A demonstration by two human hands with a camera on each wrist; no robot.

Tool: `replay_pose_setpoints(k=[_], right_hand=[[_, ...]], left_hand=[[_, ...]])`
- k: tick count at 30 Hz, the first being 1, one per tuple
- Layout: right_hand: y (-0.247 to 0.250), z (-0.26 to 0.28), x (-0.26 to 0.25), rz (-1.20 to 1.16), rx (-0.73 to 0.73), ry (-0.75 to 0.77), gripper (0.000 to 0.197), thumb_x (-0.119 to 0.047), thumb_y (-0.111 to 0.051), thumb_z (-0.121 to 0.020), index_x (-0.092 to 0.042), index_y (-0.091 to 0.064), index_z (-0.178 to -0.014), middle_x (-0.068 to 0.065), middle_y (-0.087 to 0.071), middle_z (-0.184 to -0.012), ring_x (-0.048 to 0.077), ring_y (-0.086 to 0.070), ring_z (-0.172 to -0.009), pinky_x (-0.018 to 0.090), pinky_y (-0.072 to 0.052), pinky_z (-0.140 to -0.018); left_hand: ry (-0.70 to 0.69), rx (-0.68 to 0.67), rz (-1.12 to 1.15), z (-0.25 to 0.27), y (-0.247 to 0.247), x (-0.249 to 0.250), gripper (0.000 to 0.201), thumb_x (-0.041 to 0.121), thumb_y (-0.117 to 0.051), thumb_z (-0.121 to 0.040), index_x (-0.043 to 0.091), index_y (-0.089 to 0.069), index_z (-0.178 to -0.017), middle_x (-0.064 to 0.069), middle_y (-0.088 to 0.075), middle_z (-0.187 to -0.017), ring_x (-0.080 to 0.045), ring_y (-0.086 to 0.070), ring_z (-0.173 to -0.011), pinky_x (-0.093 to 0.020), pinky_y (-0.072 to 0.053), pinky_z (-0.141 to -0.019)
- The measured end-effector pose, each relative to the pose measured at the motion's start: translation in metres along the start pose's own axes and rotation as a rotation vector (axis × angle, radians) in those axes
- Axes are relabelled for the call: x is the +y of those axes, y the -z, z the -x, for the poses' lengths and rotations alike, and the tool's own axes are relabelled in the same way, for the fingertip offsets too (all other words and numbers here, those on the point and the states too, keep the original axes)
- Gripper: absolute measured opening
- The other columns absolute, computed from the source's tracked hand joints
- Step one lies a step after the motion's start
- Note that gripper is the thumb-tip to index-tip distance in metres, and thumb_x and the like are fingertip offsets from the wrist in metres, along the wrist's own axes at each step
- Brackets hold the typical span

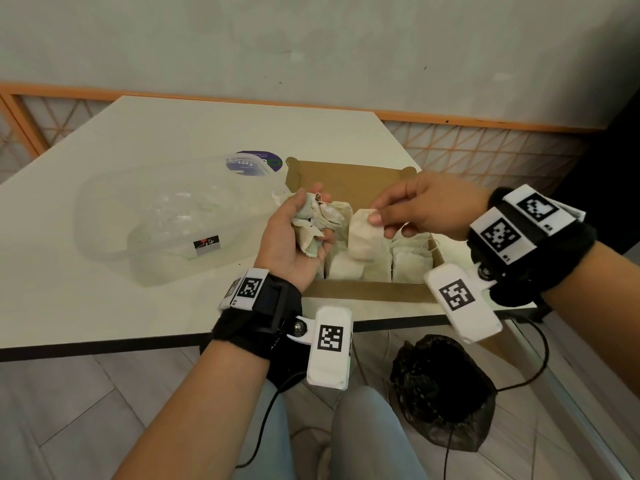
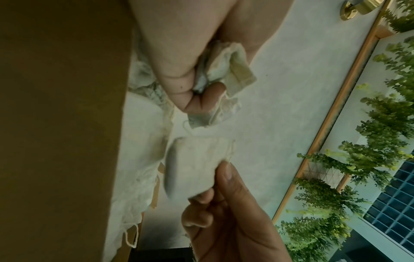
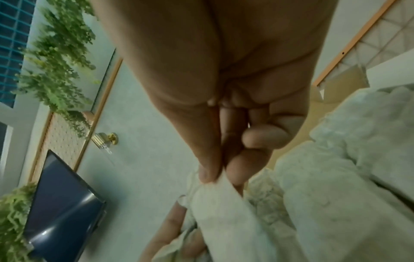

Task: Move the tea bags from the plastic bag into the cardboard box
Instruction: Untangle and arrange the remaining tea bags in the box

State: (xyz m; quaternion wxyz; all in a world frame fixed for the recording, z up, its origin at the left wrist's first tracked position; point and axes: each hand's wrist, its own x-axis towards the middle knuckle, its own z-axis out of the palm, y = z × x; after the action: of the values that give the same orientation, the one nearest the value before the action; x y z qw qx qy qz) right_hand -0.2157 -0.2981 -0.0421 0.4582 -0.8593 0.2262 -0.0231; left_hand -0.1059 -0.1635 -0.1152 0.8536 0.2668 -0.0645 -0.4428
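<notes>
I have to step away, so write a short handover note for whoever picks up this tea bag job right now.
Left hand: palm up at the box's left edge, gripping a crumpled bunch of tea bags.
Right hand: pinching a single tea bag by its top, hanging over the cardboard box.
Plastic bag: lying on the table left of the box, looks nearly empty.
Done: several tea bags already stand in rows inside the box.
Left: set down the pinched bag, then feed in the bunch from the left hand; check the plastic bag for strays.
</notes>
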Motion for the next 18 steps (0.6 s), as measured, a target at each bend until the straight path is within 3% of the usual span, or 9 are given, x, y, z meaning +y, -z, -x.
replay_pose_setpoints(k=[3, 5, 9, 12, 16, 18], right_hand=[[-0.007, 0.000, 0.004, -0.128, -0.122, -0.076, 0.003, -0.006, -0.064, -0.082, -0.010, -0.065, -0.081, -0.003, -0.063, -0.056, 0.003, -0.059, -0.051, 0.011, -0.043, -0.046], [-0.018, -0.002, 0.010, -0.159, -0.212, -0.140, 0.002, -0.004, -0.060, -0.085, -0.006, -0.061, -0.085, 0.002, -0.062, -0.062, 0.004, -0.059, -0.049, 0.011, -0.043, -0.043], [-0.029, -0.006, 0.018, -0.071, -0.210, -0.188, 0.004, -0.005, -0.056, -0.089, -0.006, -0.059, -0.087, 0.004, -0.062, -0.069, 0.001, -0.057, -0.044, 0.011, -0.041, -0.043], [-0.018, 0.003, 0.011, 0.022, -0.180, -0.095, 0.005, -0.013, -0.061, -0.086, -0.014, -0.065, -0.084, -0.009, -0.064, -0.066, 0.000, -0.057, -0.057, 0.016, -0.039, -0.056], [-0.010, 0.028, -0.002, 0.172, -0.287, 0.024, 0.006, -0.033, -0.069, -0.073, -0.029, -0.072, -0.075, -0.008, -0.068, -0.099, 0.007, -0.061, -0.096, 0.018, -0.040, -0.090], [-0.019, 0.030, 0.000, 0.288, -0.301, 0.012, 0.009, -0.027, -0.070, -0.077, -0.031, -0.070, -0.069, -0.012, -0.063, -0.109, 0.006, -0.057, -0.104, 0.013, -0.036, -0.092]], left_hand=[[-0.008, -0.004, -0.015, 0.000, 0.000, 0.000, 0.021, 0.025, -0.044, -0.096, 0.014, -0.061, -0.101, 0.000, -0.061, -0.077, -0.010, -0.054, -0.062, -0.016, -0.040, -0.044], [-0.006, -0.006, -0.016, 0.000, 0.000, 0.000, 0.020, 0.025, -0.044, -0.096, 0.014, -0.060, -0.102, 0.000, -0.061, -0.077, -0.010, -0.054, -0.062, -0.016, -0.040, -0.044], [0.005, -0.005, -0.013, 0.002, 0.000, 0.000, 0.021, 0.025, -0.043, -0.097, 0.014, -0.060, -0.103, 0.000, -0.061, -0.078, -0.009, -0.053, -0.063, -0.016, -0.041, -0.043], [0.003, -0.005, -0.019, 0.002, 0.000, 0.001, 0.021, 0.025, -0.043, -0.097, 0.014, -0.060, -0.102, 0.001, -0.062, -0.076, -0.009, -0.055, -0.061, -0.016, -0.040, -0.044], [0.001, -0.006, -0.032, 0.002, -0.001, 0.001, 0.021, 0.024, -0.042, -0.098, 0.014, -0.060, -0.100, 0.001, -0.062, -0.076, -0.009, -0.055, -0.062, -0.016, -0.039, -0.044], [-0.001, 0.001, -0.037, 0.001, 0.000, 0.001, 0.022, 0.025, -0.042, -0.098, 0.014, -0.060, -0.101, 0.002, -0.062, -0.077, -0.009, -0.054, -0.064, -0.016, -0.039, -0.045]])
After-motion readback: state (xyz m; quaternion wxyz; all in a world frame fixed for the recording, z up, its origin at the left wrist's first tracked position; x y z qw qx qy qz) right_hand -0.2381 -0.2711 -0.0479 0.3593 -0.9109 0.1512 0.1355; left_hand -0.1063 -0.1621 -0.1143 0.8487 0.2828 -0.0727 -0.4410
